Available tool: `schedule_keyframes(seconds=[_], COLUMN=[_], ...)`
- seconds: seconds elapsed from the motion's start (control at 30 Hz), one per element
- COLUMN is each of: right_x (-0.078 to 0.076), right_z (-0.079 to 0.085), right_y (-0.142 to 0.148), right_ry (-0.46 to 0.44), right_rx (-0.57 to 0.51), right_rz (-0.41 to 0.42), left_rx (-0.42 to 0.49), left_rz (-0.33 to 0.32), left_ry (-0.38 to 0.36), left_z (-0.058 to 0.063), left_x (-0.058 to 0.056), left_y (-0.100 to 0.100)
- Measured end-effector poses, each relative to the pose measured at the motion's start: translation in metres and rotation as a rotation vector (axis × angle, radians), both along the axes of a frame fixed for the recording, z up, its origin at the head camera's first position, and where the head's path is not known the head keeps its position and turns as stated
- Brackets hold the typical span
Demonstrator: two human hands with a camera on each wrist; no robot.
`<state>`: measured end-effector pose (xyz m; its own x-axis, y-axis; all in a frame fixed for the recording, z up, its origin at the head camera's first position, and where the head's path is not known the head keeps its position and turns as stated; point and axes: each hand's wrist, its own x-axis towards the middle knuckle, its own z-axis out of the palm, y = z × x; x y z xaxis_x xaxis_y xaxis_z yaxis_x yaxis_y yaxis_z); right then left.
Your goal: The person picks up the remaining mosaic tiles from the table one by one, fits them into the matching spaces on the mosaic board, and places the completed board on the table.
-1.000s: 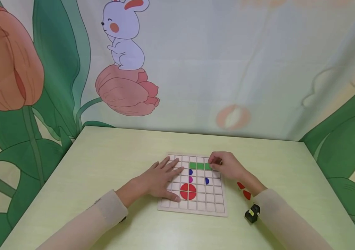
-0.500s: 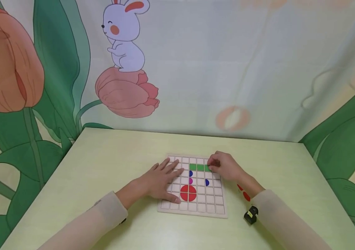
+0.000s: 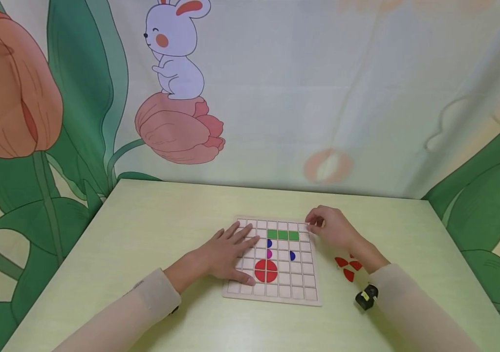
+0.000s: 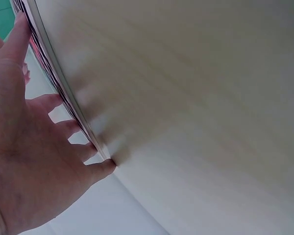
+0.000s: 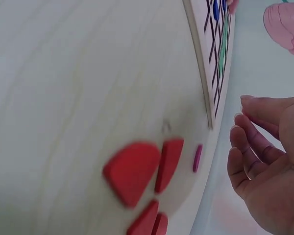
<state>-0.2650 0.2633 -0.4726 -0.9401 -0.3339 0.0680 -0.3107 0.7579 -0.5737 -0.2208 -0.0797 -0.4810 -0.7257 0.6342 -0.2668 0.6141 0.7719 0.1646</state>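
My left hand (image 3: 225, 254) rests with spread fingers on the left part of a square wooden grid board (image 3: 285, 292). In the left wrist view, the fingertips (image 4: 105, 169) touch the board's edge and surface. A row of green squares (image 3: 282, 235) lies in the board's upper rows. Below are blue half-discs (image 3: 292, 255), a magenta half-disc (image 3: 269, 254) and a red circle (image 3: 266, 271) made of quarter pieces. My right hand (image 3: 331, 229) hovers by the board's upper right corner, its fingers loosely bent. In the right wrist view nothing shows between thumb and fingers.
Several loose red quarter pieces (image 3: 349, 275) lie on the table right of the board, under the right forearm. A thin magenta piece (image 5: 198, 158) lies beyond them. A small black device (image 3: 366, 297) sits at the right cuff. A printed curtain (image 3: 267, 122) hangs behind the table.
My right hand has let go of the rightmost green square and moved right, off the green row. That square now shows whole in its cell. The left hand has stayed still.
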Motion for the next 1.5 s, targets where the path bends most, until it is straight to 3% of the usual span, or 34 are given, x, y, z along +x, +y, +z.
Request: schedule_keyframes(seconds=[0.17, 0.57, 0.8, 1.5], right_x=[0.0, 0.01, 0.015, 0.016], right_z=[0.001, -0.01, -0.014, -0.021], right_y=[0.022, 0.06, 0.061, 0.057], right_ry=[0.016, -0.055, -0.031, -0.052], right_rx=[0.023, 0.047, 0.032, -0.008], right_rz=[-0.038, -0.089, -0.024, -0.086], left_rx=[0.008, 0.012, 0.011, 0.014], left_rz=[0.0, -0.001, -0.003, -0.006], left_ry=[-0.003, -0.002, 0.0, -0.01], left_z=[0.0, 0.001, 0.002, -0.001], left_x=[0.0, 0.0, 0.001, 0.002], left_y=[0.0, -0.003, -0.004, -0.004])
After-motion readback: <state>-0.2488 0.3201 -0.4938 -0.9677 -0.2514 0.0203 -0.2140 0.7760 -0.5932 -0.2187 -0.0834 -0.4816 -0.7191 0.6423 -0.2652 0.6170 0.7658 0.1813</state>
